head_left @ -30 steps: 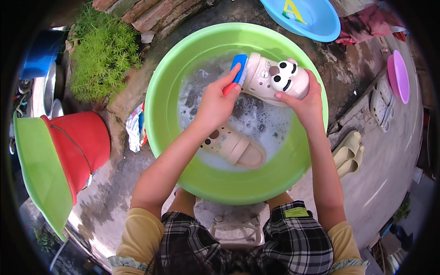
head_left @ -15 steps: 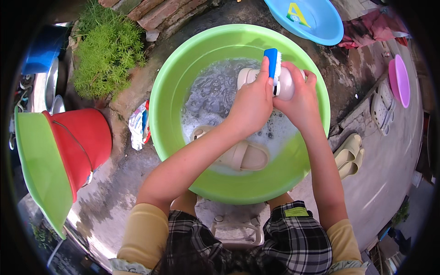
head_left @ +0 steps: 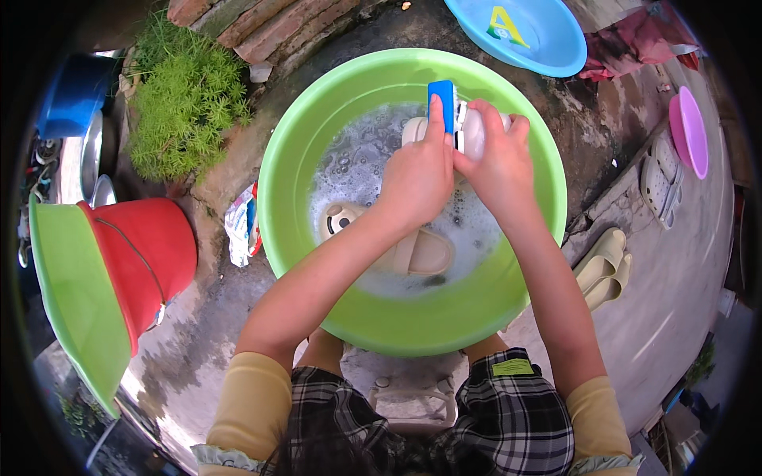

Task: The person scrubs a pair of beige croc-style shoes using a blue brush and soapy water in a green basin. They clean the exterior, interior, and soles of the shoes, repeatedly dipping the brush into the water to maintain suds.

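My left hand (head_left: 414, 178) grips a scrubbing brush (head_left: 441, 101) with a blue back and white bristles. Its index finger lies stretched along the back, and the bristles face the pale clog (head_left: 474, 133) on the right. Wrapped round that clog's far side is my right hand (head_left: 504, 163), holding it over the water; my hands partly cover the clog. Below them is a large green basin (head_left: 274, 206) with sudsy grey water (head_left: 353, 151). A second beige clog (head_left: 429, 252) with a strap lies in the suds, partly hidden by my left forearm.
A red bucket (head_left: 163, 246) and a green basin (head_left: 67, 293) lie tipped at left. A white packet (head_left: 240, 226) lies beside the tub. Beige slippers (head_left: 605, 266), grey clogs (head_left: 661, 186) and a pink basin (head_left: 689, 131) are at right; a blue basin (head_left: 548, 44) is beyond.
Both hands, with the brush and the held clog, have shifted slightly left. The brush has turned to show more of its blue back. The clog in the water appears slightly farther up and left.
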`<move>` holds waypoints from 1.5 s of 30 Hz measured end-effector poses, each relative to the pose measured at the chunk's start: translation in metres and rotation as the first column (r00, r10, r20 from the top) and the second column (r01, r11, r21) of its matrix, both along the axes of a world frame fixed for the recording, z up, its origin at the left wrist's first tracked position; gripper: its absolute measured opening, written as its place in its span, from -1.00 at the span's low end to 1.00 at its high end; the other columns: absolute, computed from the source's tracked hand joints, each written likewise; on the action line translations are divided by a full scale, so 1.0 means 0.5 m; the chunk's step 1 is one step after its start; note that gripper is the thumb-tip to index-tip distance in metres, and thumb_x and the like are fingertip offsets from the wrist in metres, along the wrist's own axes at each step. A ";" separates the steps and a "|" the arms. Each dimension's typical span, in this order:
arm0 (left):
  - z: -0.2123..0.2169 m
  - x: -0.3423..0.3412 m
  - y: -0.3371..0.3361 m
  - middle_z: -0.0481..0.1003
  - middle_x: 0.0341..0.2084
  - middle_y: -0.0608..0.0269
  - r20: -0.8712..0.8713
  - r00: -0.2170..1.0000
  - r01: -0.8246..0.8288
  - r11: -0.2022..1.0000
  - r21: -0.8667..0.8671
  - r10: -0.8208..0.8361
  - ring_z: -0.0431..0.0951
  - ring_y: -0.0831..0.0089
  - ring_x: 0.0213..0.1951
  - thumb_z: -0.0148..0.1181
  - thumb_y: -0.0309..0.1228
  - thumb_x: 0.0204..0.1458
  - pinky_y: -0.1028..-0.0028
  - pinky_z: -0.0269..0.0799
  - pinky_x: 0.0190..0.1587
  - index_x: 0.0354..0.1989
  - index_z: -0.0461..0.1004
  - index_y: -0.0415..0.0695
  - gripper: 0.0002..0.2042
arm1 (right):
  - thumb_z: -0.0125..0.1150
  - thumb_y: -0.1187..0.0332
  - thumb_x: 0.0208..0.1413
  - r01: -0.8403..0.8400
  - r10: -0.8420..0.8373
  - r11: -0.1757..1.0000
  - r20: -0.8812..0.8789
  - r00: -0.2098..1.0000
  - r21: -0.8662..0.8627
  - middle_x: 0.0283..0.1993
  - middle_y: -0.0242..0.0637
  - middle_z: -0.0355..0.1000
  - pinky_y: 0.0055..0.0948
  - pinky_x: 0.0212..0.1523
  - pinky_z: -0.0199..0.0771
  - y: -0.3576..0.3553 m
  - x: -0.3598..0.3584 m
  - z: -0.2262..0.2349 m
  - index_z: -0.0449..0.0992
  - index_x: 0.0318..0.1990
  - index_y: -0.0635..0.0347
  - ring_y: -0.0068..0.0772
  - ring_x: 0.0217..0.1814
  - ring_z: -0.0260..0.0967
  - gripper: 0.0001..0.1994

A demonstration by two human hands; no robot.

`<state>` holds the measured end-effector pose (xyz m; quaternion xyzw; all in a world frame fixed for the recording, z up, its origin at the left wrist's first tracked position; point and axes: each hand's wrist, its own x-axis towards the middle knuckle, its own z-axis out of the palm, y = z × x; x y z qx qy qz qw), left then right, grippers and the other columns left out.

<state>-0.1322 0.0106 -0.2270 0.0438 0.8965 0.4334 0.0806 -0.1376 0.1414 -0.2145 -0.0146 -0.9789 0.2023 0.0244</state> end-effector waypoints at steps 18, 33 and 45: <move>-0.023 0.024 -0.033 0.51 -0.50 -0.28 -0.103 0.995 0.011 0.981 0.196 0.009 0.54 -0.12 -0.50 -0.21 -0.36 0.28 0.00 0.41 -0.39 0.37 -0.16 -0.46 -0.42 | 0.48 0.26 -0.22 -0.085 0.082 0.991 0.037 0.996 0.099 0.02 0.02 0.17 -0.13 -0.16 0.54 -0.043 0.002 0.024 0.31 0.22 -0.15 0.11 -0.01 0.37 -0.27; -0.273 -0.020 -0.243 0.57 -0.25 -0.16 0.163 0.986 0.054 0.858 -0.510 0.035 0.58 -0.05 -0.16 -0.02 -0.33 0.18 0.10 0.47 -0.08 0.35 0.18 -0.08 -0.48 | 0.53 0.23 -0.25 -0.062 0.066 0.991 0.032 0.997 -0.121 0.20 0.08 0.11 -0.03 0.06 0.45 0.013 0.020 0.010 0.31 0.19 -0.24 0.25 0.14 0.29 -0.25; -0.083 0.024 -0.037 0.49 -0.07 -0.24 0.277 0.961 -0.014 1.000 0.007 0.011 0.52 -0.19 -0.12 -0.13 -0.33 0.30 0.10 0.43 -0.03 0.40 0.12 0.06 -0.52 | 0.50 0.32 -0.31 -0.002 0.004 0.956 0.007 1.000 -0.292 0.14 0.06 0.19 -0.02 0.12 0.39 0.065 0.041 -0.019 0.34 0.03 -0.07 0.18 0.31 0.08 -0.36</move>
